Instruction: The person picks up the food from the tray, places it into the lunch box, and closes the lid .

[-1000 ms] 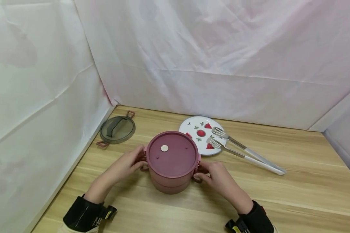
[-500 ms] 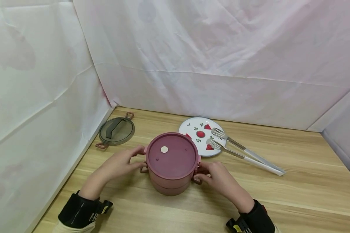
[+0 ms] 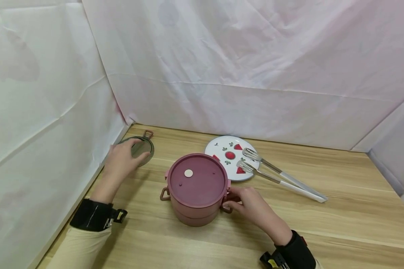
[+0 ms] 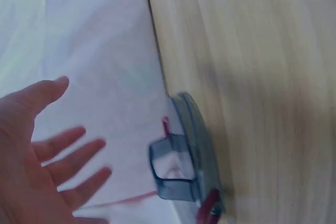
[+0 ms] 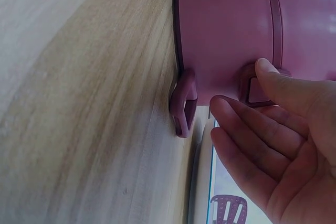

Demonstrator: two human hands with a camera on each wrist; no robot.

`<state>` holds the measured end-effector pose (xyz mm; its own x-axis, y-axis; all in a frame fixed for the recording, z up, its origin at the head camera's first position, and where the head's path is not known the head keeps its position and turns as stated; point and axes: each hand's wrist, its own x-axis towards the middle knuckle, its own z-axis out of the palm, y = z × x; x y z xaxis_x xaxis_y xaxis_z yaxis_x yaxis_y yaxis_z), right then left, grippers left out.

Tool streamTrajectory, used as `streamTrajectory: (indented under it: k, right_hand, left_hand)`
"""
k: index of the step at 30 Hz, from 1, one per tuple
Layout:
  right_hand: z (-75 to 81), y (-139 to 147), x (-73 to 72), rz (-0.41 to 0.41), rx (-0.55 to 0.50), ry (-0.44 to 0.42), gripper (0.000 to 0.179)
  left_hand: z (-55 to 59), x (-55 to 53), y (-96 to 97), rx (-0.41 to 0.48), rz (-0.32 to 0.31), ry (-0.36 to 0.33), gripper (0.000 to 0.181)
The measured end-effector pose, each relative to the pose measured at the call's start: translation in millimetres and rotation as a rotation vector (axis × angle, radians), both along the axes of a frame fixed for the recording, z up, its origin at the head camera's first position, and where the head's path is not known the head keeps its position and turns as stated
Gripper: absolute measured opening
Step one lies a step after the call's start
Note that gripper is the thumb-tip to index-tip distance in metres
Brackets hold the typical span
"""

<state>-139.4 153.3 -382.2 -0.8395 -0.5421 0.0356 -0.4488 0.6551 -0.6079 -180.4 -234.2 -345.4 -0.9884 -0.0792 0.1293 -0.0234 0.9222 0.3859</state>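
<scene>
A mauve two-tier pot [image 3: 196, 215] with a flat lid [image 3: 202, 188] stands on the table. At its right side my right hand [image 3: 252, 207] holds a side handle. The right wrist view shows the thumb on the upper handle [image 5: 245, 90], with the fingers behind it; a lower handle [image 5: 179, 100] sits beside the table. My left hand [image 3: 119, 162] is over a smoky see-through lid [image 3: 144, 148] at the left, partly hiding it. In the left wrist view, the spread fingers of the left hand [image 4: 58, 161] are apart from that lid's dark grip [image 4: 176, 188].
Behind the pot lies a white plate [image 3: 222, 144] with a watermelon pattern. Tongs [image 3: 291, 183] with slotted ends and white handles rest partly on it. A white cloth wall [image 3: 239, 112] closes the back, and another cloth wall [image 3: 54, 149] the left side.
My left hand has let go of the pot's left side and moved up and left to the smoky lid. The right hand stays at the right handle; the pot has stayed put.
</scene>
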Motion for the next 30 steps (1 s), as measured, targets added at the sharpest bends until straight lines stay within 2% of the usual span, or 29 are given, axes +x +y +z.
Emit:
streamTrajectory:
  k: [3, 6, 11, 14, 18, 23, 27, 30]
  right_hand:
    - [-0.2, -1, 0.2, 0.001, 0.001, -0.003, 0.017]
    - [-0.3, -2, 0.7, 0.004, 0.001, -0.006, 0.016]
    - [-0.3, -4, 1.9, 0.0, 0.007, 0.001, 0.015]
    - [0.1, -5, 2.2, -0.003, 0.01, 0.009, 0.015]
    - [0.0, -5, 2.3, -0.004, 0.009, 0.018, 0.014]
    - [-1.0, -5, 1.9, 0.001, 0.01, 0.029, 0.014]
    - [-0.3, -4, 1.3, -0.001, 0.006, 0.027, 0.014]
    - [0.7, -2, 1.6, -0.009, 0.004, 0.017, 0.014]
  left_hand:
    - [-5.9, -13.2, -11.0, -0.033, 0.064, -0.021, 0.069]
    - [-11.9, -22.7, -20.9, -0.017, 0.109, -0.098, 0.072]
    - [-18.5, -27.7, -33.3, 0.017, 0.176, -0.223, 0.07]
    - [-20.3, -28.0, -37.3, 0.012, 0.212, -0.238, 0.063]
    - [-24.0, -28.3, -38.4, 0.023, 0.237, -0.182, 0.049]
    - [-25.1, -27.9, -39.2, 0.028, 0.235, -0.115, 0.039]
    - [-17.1, -27.3, -36.7, 0.02, 0.204, -0.051, 0.037]
    - [-4.7, -25.8, -30.8, 0.026, 0.158, 0.014, 0.036]
